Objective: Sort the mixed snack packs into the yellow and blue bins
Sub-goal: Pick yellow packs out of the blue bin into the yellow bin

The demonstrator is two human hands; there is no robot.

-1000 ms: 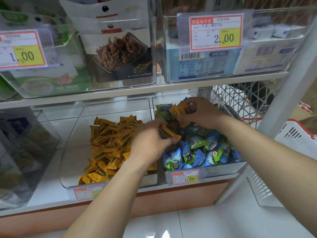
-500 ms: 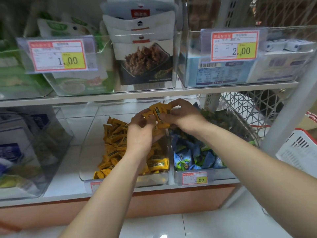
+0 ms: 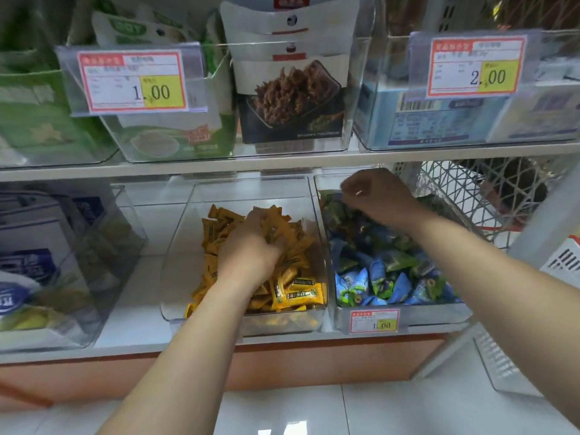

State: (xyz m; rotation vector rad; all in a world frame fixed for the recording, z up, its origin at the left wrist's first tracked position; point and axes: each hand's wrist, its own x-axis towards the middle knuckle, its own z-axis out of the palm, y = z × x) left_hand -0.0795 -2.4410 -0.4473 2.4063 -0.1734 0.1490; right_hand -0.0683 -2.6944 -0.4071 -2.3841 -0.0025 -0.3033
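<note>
Two clear bins stand side by side on the lower shelf. The left bin (image 3: 179,277) holds a heap of yellow snack packs (image 3: 298,293). The right bin (image 3: 439,318) holds blue and green snack packs (image 3: 383,284). My left hand (image 3: 251,255) is down in the left bin, its fingers curled round some yellow packs on top of the heap. My right hand (image 3: 376,196) is at the back of the right bin, just above the dark green packs. Its fingers are curled, and I see no pack in them.
An upper shelf (image 3: 282,164) hangs just above both hands, carrying clear boxes with price tags. A clear box of white and blue bags (image 3: 47,262) stands at the left. A white wire basket (image 3: 470,189) is right of the bins, and white plastic baskets (image 3: 561,262) are further right.
Both hands held yellow packs together above the bins. They have parted: my left hand went down into the yellow bin with the packs, and my right hand went to the back of the blue bin.
</note>
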